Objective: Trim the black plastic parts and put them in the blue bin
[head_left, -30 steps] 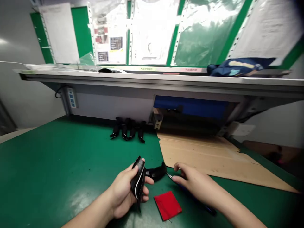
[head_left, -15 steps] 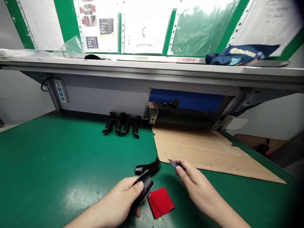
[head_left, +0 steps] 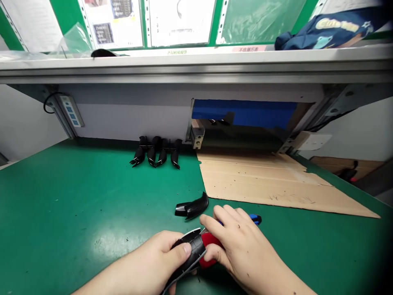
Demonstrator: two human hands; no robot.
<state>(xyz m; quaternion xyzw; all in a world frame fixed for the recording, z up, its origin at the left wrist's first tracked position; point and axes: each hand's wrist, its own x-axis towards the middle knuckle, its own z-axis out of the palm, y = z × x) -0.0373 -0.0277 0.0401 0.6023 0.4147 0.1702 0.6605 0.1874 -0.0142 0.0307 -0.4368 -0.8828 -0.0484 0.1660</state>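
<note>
Over the green bench, the left hand is clamped on a black shell, probably to steady it beside the blue-handled tool in the closed right hand; whether tool meets shell, I cannot tell. Red cloth shows between the hands. Curved black piece lies just beyond, near the cardboard edge; leftward the bench gives wide room
</note>
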